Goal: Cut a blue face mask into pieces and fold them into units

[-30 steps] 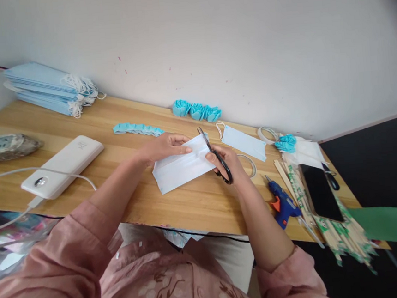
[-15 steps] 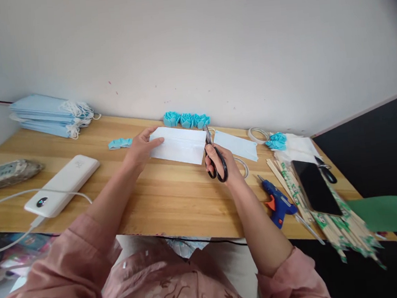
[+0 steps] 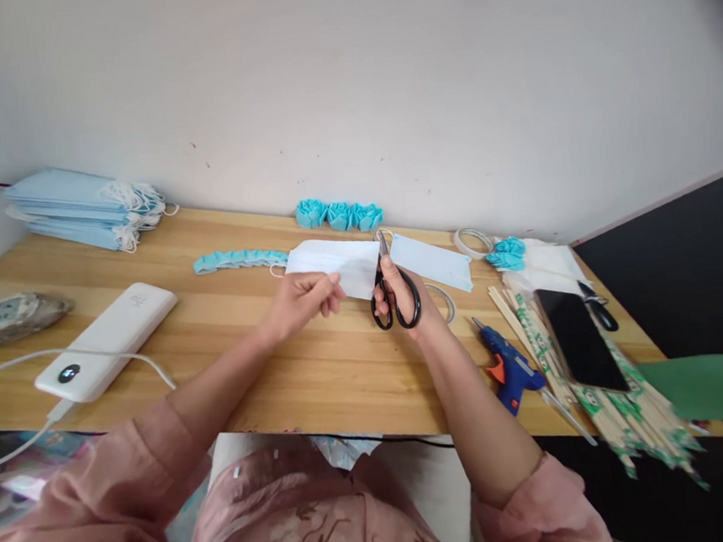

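White and thin, the mask [image 3: 328, 257] is between the two hands over the tabletop [image 3: 338, 374], its right edge at the scissors [image 3: 417, 298]. The right hand [image 3: 428, 311] has its grip wrapped round them; the left hand [image 3: 304, 303] is curled, whether pinching anything I cannot tell. Cutting seems the step in hand; a clean snip would call for a steadied edge. Just leftward lies a pleated blue strip [image 3: 240, 259].

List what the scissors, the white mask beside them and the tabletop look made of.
Scissors: likely steel blades, grey and metallic; probably plastic handles, black and smooth.
White mask: perhaps non-woven fabric, matte, thin and faintly creased.
Tabletop: wood or printed laminate, smooth with a soft sheen and brown grain streaks; I cannot tell which.
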`<state>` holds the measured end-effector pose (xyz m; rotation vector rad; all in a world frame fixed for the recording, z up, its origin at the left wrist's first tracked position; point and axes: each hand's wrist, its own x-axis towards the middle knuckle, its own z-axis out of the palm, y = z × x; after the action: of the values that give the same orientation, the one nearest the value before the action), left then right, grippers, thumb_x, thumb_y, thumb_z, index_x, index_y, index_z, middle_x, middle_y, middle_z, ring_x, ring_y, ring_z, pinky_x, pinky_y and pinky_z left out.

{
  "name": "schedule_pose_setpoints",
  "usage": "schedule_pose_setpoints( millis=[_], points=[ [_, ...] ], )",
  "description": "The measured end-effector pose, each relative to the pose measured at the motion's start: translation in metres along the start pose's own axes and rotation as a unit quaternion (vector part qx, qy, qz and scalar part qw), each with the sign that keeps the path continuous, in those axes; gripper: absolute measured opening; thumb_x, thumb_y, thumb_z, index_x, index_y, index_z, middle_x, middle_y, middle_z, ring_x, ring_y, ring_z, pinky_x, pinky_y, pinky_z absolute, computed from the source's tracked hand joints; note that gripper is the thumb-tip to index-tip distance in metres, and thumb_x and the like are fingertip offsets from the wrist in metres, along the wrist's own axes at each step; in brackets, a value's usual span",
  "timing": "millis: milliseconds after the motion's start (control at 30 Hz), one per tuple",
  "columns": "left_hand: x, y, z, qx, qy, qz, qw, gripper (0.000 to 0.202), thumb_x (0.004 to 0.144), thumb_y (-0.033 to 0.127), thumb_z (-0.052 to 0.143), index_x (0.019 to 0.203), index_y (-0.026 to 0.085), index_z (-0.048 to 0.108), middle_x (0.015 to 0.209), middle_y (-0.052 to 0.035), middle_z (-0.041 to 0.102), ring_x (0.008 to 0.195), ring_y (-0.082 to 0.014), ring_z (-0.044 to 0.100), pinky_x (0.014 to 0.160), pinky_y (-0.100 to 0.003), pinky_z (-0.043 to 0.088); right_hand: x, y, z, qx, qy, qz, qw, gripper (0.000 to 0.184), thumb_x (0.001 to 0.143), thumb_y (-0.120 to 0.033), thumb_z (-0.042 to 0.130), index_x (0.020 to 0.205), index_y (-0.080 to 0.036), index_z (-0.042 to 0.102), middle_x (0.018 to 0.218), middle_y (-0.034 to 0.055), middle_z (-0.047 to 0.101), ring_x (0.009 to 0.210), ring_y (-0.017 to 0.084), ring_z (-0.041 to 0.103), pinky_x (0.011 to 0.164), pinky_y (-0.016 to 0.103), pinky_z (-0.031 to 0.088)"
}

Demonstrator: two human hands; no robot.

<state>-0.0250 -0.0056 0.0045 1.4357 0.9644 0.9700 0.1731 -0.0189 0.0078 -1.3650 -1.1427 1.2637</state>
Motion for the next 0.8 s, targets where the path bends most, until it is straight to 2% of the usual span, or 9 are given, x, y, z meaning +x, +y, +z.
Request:
schedule_pose_setpoints(
  millis=[67, 133, 233, 300, 400, 500, 567, 667, 800],
  points=[
    [-0.002, -0.005, 0.010, -0.103, -0.093, -0.091, 0.986, 0.054, 0.082, 0.066, 0.061, 0.070, 0.014, 0.069, 0.058, -0.0054, 0.064, 0.048, -0.0118, 0.054, 0.045, -0.024, 0.037, 0.000, 0.000, -0.001, -0.008, 0.003, -0.006, 1.000, 0.058, 0.077, -0.078, 0.058, 0.075, -0.020, 0.055, 0.054, -0.0031, 0.054, 0.042, 0.009, 0.048, 0.043, 0.023, 0.045],
    [-0.003, -0.011, 0.016, -0.214, -0.152, -0.182, 0.948, 0.055, 0.081, 0.068, 0.062, 0.075, 0.014, 0.070, 0.063, -0.0063, 0.066, 0.051, -0.0119, 0.058, 0.045, -0.022, 0.038, -0.001, -0.001, -0.002, -0.017, 0.000, -0.017, 1.000, 0.058, 0.080, -0.078, 0.055, 0.074, -0.020, 0.054, 0.055, -0.0027, 0.054, 0.042, 0.009, 0.048, 0.042, 0.023, 0.044],
    [-0.004, -0.016, 0.022, -0.337, -0.184, -0.278, 0.880, 0.045, 0.084, 0.060, 0.065, 0.086, 0.015, 0.069, 0.075, -0.0066, 0.070, 0.060, -0.0119, 0.063, 0.052, -0.021, 0.046, -0.003, -0.002, -0.002, -0.018, -0.022, -0.045, 0.999, 0.057, 0.084, -0.076, 0.050, 0.075, -0.020, 0.054, 0.056, -0.0021, 0.055, 0.042, 0.009, 0.048, 0.042, 0.023, 0.041],
    [-0.005, -0.018, 0.024, -0.378, -0.178, -0.296, 0.859, 0.041, 0.087, 0.055, 0.065, 0.090, 0.015, 0.068, 0.084, -0.0078, 0.072, 0.068, -0.0126, 0.067, 0.060, -0.022, 0.051, -0.006, -0.003, -0.002, -0.028, -0.045, -0.068, 0.996, 0.056, 0.086, -0.076, 0.048, 0.074, -0.021, 0.053, 0.056, -0.0017, 0.054, 0.043, 0.010, 0.048, 0.042, 0.024, 0.039],
    [-0.003, -0.018, 0.026, -0.416, -0.115, -0.259, 0.864, 0.037, 0.087, 0.051, 0.068, 0.096, 0.015, 0.069, 0.092, -0.0084, 0.072, 0.081, -0.0147, 0.069, 0.075, -0.025, 0.055, -0.009, -0.004, -0.003, -0.045, -0.075, -0.106, 0.990, 0.055, 0.087, -0.074, 0.048, 0.075, -0.021, 0.053, 0.056, -0.0019, 0.053, 0.044, 0.010, 0.047, 0.044, 0.025, 0.038],
    [0.000, -0.013, 0.024, -0.434, -0.004, -0.170, 0.885, 0.035, 0.081, 0.042, 0.076, 0.109, 0.021, 0.068, 0.104, -0.0047, 0.073, 0.090, -0.0158, 0.068, 0.077, -0.027, 0.054, -0.012, -0.006, -0.003, -0.036, -0.102, -0.133, 0.985, 0.053, 0.088, -0.073, 0.048, 0.092, -0.021, 0.057, 0.058, -0.0033, 0.053, 0.044, 0.011, 0.046, 0.046, 0.026, 0.038],
    [0.001, -0.007, 0.022, -0.430, 0.042, -0.108, 0.895, 0.042, 0.079, 0.039, 0.078, 0.117, 0.024, 0.066, 0.117, -0.0046, 0.072, 0.103, -0.0188, 0.067, 0.084, -0.030, 0.054, -0.013, -0.007, -0.004, -0.042, -0.121, -0.145, 0.981, 0.055, 0.088, -0.072, 0.048, 0.102, -0.020, 0.058, 0.059, -0.0038, 0.052, 0.045, 0.011, 0.046, 0.047, 0.026, 0.038],
    [0.002, 0.003, 0.016, -0.421, 0.045, -0.039, 0.905, 0.053, 0.078, 0.041, 0.077, 0.124, 0.020, 0.063, 0.130, -0.0094, 0.067, 0.128, -0.0269, 0.057, 0.105, -0.038, 0.047, -0.014, -0.007, -0.003, -0.063, -0.141, -0.158, 0.975, 0.055, 0.090, -0.069, 0.049, 0.107, -0.018, 0.060, 0.060, -0.0037, 0.052, 0.045, 0.011, 0.046, 0.048, 0.026, 0.038],
    [0.005, 0.008, 0.007, -0.419, 0.024, -0.019, 0.908, 0.058, 0.077, 0.041, 0.078, 0.127, 0.017, 0.062, 0.133, -0.0126, 0.066, 0.132, -0.0320, 0.055, 0.111, -0.046, 0.044, -0.012, -0.003, -0.001, -0.085, -0.140, -0.153, 0.975, 0.054, 0.090, -0.065, 0.052, 0.111, -0.017, 0.063, 0.061, -0.0042, 0.052, 0.045, 0.009, 0.045, 0.048, 0.025, 0.038]
  ],
)
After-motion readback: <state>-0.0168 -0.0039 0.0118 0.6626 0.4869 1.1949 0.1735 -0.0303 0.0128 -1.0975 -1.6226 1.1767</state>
